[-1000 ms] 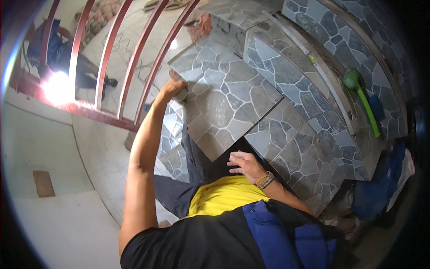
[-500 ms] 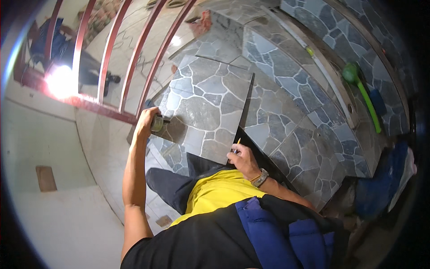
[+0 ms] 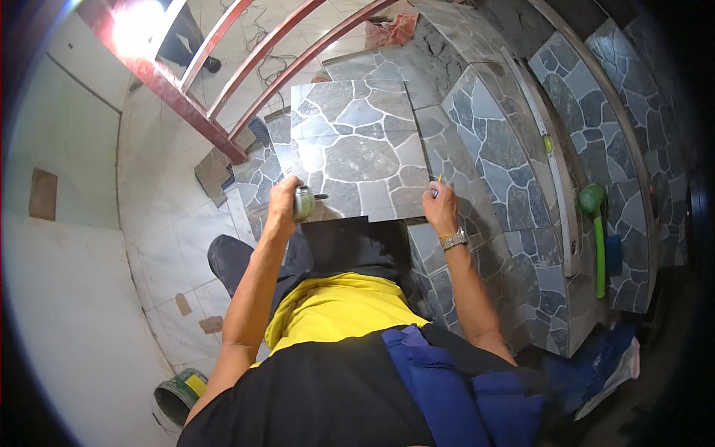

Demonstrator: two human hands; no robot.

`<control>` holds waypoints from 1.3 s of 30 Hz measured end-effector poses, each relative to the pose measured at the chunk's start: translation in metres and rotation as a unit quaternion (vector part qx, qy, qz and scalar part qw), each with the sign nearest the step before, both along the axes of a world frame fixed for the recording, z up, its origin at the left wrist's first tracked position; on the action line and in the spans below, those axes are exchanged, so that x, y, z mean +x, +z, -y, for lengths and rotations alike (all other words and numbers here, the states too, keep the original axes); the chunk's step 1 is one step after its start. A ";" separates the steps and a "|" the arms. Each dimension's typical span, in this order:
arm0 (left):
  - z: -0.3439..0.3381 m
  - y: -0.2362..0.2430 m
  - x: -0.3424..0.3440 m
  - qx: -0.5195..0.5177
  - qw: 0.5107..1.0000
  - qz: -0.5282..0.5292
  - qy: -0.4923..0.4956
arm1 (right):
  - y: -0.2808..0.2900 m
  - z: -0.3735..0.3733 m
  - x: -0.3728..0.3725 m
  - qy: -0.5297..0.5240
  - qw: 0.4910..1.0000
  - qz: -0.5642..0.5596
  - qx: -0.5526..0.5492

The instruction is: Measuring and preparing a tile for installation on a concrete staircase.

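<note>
A square grey stone-patterned tile (image 3: 365, 156) with pale joint lines lies in front of my body. My left hand (image 3: 281, 205) is closed at its near left corner, around a rounded silver-green tool (image 3: 304, 203) with a short black stub pointing over the tile. The tool's exact kind is unclear. At the near right corner, my right hand (image 3: 441, 205) is closed on a thin yellow-tipped pencil (image 3: 439, 179), with something small and blue beside it. Both hands touch the tile's edge; the fingers underneath are hidden.
Red railing bars (image 3: 261, 56) and a bright lamp (image 3: 138, 26) stand at the far left. Curved tiled steps rise on the right, bearing a long spirit level (image 3: 547, 149) and a green-handled mallet (image 3: 596, 223). A bucket (image 3: 175, 398) stands lower left, near loose tile pieces (image 3: 214, 173).
The tile has turned and now sits squarely before me. My right hand has moved from beside my waist outward to its near right corner. The view has swung, and the bucket now shows.
</note>
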State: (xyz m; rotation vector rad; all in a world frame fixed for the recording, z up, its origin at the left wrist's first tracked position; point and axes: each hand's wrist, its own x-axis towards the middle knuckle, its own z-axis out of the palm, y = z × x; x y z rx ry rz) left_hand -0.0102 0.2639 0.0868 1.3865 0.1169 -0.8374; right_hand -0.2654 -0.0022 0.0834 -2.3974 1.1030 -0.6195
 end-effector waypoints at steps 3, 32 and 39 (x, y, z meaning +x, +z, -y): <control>0.017 -0.004 -0.017 -0.040 0.999 -0.019 0.010 | 0.003 0.024 0.002 -0.015 0.999 -0.025 -0.020; -0.069 0.033 -0.108 -0.188 0.946 -0.264 0.008 | 0.100 -0.113 0.042 0.275 0.943 0.148 0.112; -0.056 0.046 -0.125 -0.169 0.955 -0.136 -0.203 | 0.070 -0.147 0.028 0.297 0.800 -0.046 0.520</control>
